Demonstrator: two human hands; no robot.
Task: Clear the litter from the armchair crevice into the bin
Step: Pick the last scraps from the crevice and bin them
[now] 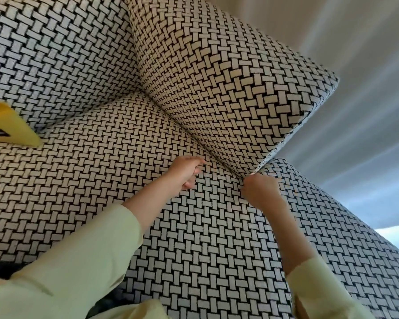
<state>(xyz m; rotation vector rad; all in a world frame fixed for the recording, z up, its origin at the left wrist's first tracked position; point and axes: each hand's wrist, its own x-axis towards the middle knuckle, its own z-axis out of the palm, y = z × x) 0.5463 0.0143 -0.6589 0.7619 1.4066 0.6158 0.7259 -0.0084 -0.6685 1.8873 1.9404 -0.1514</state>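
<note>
The armchair, covered in a black-and-white woven pattern, fills the view. Its crevice [194, 134] runs between the seat cushion [90, 169] and the right armrest [228, 88]. My left hand [186, 172] lies on the seat just beside the crevice, one finger reaching toward it and the others loosely curled, with nothing in it. My right hand [260, 192] is a fist at the front end of the crevice, under the armrest's corner. Its fingertips are hidden. No litter shows in the crevice, and no bin is clearly in view.
A yellow plastic object [12, 125] with a dark slot sits on the seat at the far left, against the backrest [55, 54]. Pale floor or wall [366, 134] lies beyond the armrest to the right. My light green sleeves [78, 261] cross the lower part of the view.
</note>
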